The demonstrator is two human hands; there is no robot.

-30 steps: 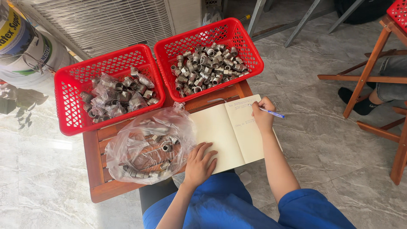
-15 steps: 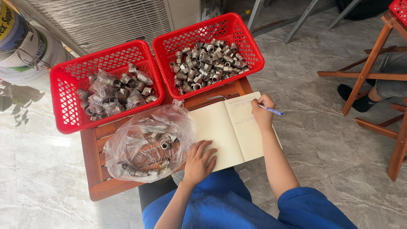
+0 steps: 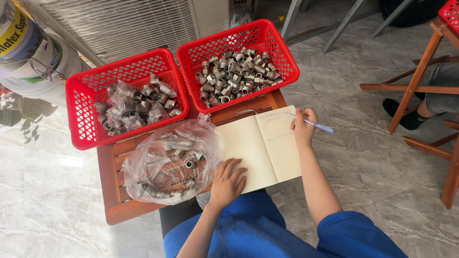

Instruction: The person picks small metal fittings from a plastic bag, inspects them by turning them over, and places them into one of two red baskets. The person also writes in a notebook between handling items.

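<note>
An open cream notebook (image 3: 260,150) lies on the right end of a small wooden slatted table (image 3: 111,174). My right hand (image 3: 303,126) grips a blue pen (image 3: 315,125) with its tip on the notebook's right page, near the top. My left hand (image 3: 227,183) rests flat on the lower edge of the left page, fingers spread. Just left of that hand sits a clear plastic bag (image 3: 169,162) full of metal pipe fittings.
Two red mesh baskets stand at the table's far side: the left basket (image 3: 81,117) holds bagged fittings, the right basket (image 3: 282,59) loose ones. White buckets (image 3: 36,57) stand far left. A wooden stool (image 3: 416,88) and another person's foot (image 3: 406,117) are at right.
My right hand with the pen has shifted slightly across the right page. My left hand stays on the notebook.
</note>
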